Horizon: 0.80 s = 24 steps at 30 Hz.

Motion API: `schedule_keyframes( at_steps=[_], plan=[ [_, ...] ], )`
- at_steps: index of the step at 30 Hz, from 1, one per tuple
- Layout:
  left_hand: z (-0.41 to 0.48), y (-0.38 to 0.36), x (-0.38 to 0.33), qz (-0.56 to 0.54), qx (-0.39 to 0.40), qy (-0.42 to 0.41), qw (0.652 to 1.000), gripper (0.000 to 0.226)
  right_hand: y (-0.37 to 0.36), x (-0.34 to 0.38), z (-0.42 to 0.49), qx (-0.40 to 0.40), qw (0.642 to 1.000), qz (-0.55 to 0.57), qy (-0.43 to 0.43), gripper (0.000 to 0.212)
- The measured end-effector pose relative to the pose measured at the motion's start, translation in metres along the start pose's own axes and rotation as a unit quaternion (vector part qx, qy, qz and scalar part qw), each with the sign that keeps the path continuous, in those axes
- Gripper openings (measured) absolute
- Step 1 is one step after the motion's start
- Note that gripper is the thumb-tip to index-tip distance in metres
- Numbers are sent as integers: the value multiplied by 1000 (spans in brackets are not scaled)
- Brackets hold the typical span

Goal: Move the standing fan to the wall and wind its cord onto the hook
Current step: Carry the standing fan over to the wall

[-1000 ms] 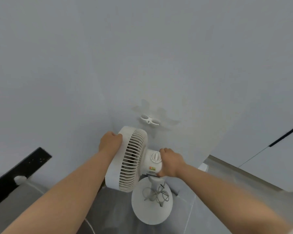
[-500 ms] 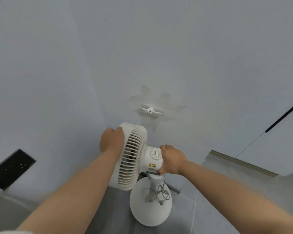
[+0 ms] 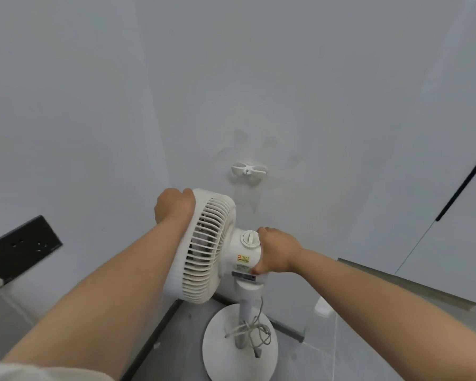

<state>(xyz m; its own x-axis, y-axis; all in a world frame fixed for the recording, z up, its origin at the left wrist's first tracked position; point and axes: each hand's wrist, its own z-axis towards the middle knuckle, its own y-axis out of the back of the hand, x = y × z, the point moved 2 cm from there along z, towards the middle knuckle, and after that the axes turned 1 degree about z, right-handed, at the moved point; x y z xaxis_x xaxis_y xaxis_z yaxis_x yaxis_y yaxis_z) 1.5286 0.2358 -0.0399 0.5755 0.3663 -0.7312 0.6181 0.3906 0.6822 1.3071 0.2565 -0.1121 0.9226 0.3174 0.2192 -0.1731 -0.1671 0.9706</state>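
Note:
The white standing fan [image 3: 204, 248] stands close to the corner of the pale wall, its round base [image 3: 226, 361] on the grey floor. My left hand [image 3: 173, 207] grips the top rim of the fan's grille. My right hand [image 3: 278, 251] holds the motor housing beside the dial. The grey cord [image 3: 254, 331] lies in a loose bundle on the base, around the pole. A white two-armed hook [image 3: 248, 169] sticks out of the wall just above and behind the fan head.
A black socket panel [image 3: 19, 251] sits on the left wall. A dark skirting strip [image 3: 160, 325] runs along the floor at the corner. At the right is a white door with a black vertical line [image 3: 465, 182] and a threshold ledge [image 3: 396, 281].
The fan has moved closer to the wall, below the hook, and the view has shifted nearer with it. Both hands keep the same hold on the fan head.

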Motion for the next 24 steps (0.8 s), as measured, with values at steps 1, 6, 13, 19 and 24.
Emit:
schedule_keyframes(
  at_steps=[1,6,13,19,24],
  plan=[
    [-5,1,2,3,1,-12,1000,33,-2,2,-4,-4,1000,6,-3,65],
    [-32,12,19,-3,13,-31,999,31,-14,18,-29,-28,999,13,-13,64],
    [-47,37,48,-79,30,69,994,35,-29,44,-46,-37,999,1,4,65],
    [-37,50,61,-99,25,99,990,37,-25,61,-32,-18,999,-14,24,65],
    [-22,60,66,-90,19,105,990,36,-22,74,-20,-12,999,-26,30,66]
  ],
)
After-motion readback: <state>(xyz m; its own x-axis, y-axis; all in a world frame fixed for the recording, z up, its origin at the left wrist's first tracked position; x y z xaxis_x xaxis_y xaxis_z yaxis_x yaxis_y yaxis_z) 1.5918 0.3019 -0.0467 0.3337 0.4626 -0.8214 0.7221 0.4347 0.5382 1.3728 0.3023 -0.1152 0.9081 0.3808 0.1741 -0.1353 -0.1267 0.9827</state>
